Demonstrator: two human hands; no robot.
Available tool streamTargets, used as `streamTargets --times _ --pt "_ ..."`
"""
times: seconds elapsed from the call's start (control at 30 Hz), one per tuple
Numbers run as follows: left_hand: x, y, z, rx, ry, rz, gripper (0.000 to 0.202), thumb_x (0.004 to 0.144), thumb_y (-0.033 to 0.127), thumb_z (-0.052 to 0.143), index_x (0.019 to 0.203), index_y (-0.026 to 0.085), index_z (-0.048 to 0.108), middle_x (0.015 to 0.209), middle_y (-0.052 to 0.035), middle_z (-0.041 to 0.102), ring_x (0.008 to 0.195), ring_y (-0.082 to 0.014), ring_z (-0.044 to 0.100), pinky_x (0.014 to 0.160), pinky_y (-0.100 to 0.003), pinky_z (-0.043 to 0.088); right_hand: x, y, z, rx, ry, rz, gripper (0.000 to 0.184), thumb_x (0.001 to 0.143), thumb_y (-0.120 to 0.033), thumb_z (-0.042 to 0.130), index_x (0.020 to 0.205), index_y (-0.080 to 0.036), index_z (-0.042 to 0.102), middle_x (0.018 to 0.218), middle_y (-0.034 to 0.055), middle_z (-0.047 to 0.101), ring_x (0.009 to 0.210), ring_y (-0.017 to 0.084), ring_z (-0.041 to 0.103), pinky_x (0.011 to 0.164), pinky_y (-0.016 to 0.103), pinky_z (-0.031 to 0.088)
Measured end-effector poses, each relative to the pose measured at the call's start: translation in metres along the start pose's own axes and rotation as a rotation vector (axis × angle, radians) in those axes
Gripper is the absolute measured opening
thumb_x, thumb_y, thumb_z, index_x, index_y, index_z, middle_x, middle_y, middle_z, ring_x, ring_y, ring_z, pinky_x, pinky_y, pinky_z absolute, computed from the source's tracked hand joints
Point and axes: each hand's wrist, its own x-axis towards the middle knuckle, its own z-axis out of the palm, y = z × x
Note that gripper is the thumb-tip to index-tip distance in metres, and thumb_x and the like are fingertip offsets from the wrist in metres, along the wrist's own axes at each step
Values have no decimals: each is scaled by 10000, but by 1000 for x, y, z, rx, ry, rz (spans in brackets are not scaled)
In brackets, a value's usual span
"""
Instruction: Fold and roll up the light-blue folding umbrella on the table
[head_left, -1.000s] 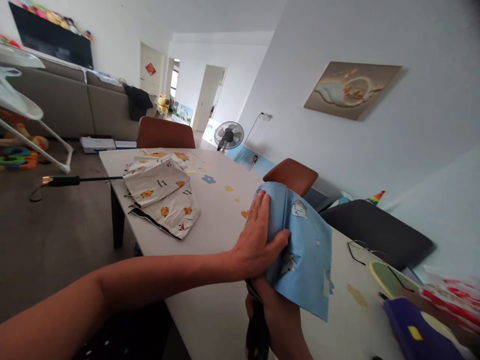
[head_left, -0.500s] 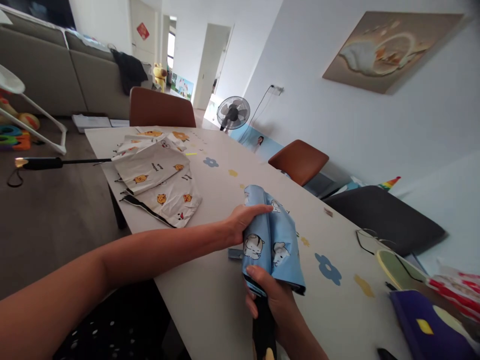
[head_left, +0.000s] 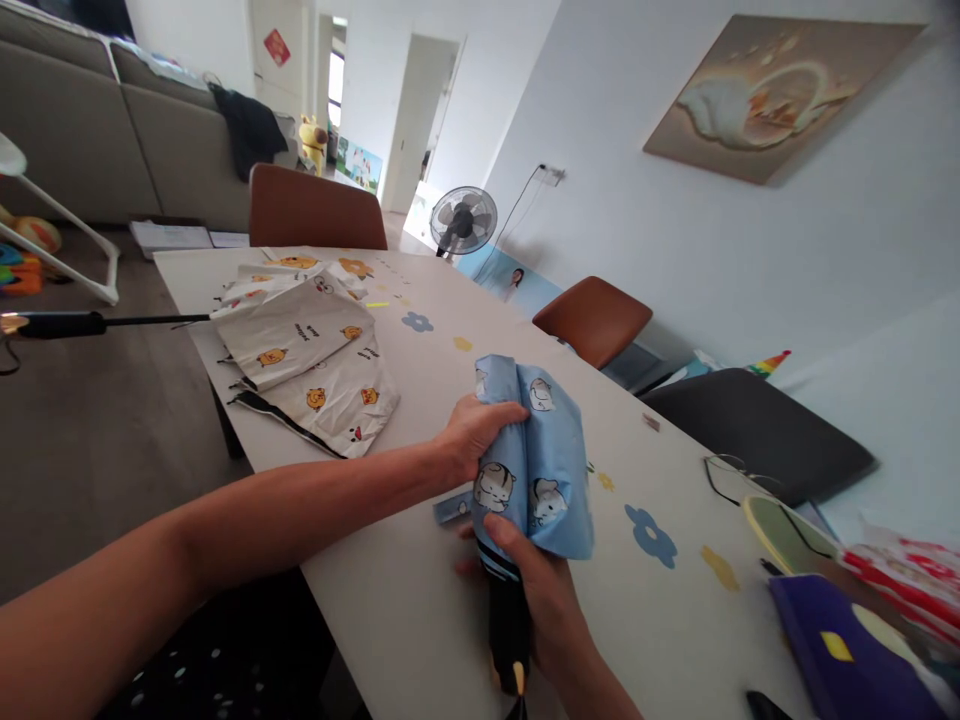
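Your left hand [head_left: 471,436] and right hand [head_left: 541,588] — fingers [head_left: 507,536] curled round the blue umbrella [head_left: 561,440] — are over the white bench [head_left: 429,388] (flower-patterned); beyond, a fan [head_left: 463,222] and grey sofa [head_left: 60,140].

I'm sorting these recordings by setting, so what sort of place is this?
Probably a home, in what looks like a combined living and dining area: a sofa stands at the back left, brown chairs are set by the table, and a painting hangs on the wall.
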Motion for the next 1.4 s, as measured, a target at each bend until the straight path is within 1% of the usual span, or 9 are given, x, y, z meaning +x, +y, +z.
streamTargets --times 0.13,0.4,0.5,0.67,0.9,1.03,1.13,1.23,1.4 --pt "0 -1 -2 24 -5 -71 238 618 233 695 827 135 634 689 -53 652 591 -183 608 574 -319 535 2 7 -3 149 -15 -17 484 585 -381 768 985 -127 665 998 94 701 872 247 668 854 355 493" --pt "2 -5 -2 70 82 -72 256 627 228 701 847 117 634 738 -79 664 620 -193 628 585 -322 543 8 11 -7 142 100 -163 674 624 -294 772 1239 -180 520 1117 56 661 1072 244 590 915 340 468" --pt "5 -8 -3 96 110 -74 248 628 228 699 840 116 633 722 -76 661 603 -189 622 570 -318 539 10 13 -6 193 101 -149 668 621 -277 776 1233 -209 518 1139 33 654 1069 228 596 916 319 473" --pt "2 -8 -3 114 97 -98 261 630 241 693 851 118 630 733 -83 667 622 -201 626 573 -325 541 9 19 -7 335 -75 95 489 651 -346 740 1070 -124 621 924 82 721 811 251 692 827 365 516" --pt "-8 -5 1 83 20 -115 295 640 247 698 901 131 625 733 -79 670 620 -199 630 594 -320 543 4 18 -11 524 -347 172 357 671 -306 709 981 -135 669 1099 120 664 1075 303 590 883 455 483" --pt "-9 -8 0 88 38 -148 334 644 267 700 937 126 619 742 -86 674 638 -211 638 603 -326 546 3 16 -11 444 -362 203 398 673 -331 677 1014 -128 634 1033 133 675 872 275 664 584 349 549" --pt "-4 -12 -2 77 49 -253 368 642 314 702 942 119 614 729 -90 670 615 -215 634 585 -340 546 4 14 -12 355 -329 280 342 684 -370 632 907 -112 628 654 52 665 435 123 579 348 182 384" --pt "9 -12 -8 42 76 -358 351 632 323 710 899 117 613 682 -70 657 573 -200 620 571 -337 546 5 12 -12 336 -313 346 284 679 -384 600 771 -115 586 416 -56 482 274 29 367 306 135 242" --pt "35 -1 -17 12 94 -268 186 675 254 669 806 137 607 646 -35 647 551 -160 599 585 -295 543 0 14 -7 253 -303 347 248 650 -387 593 683 -163 491 401 -75 446 271 34 347 311 150 230"
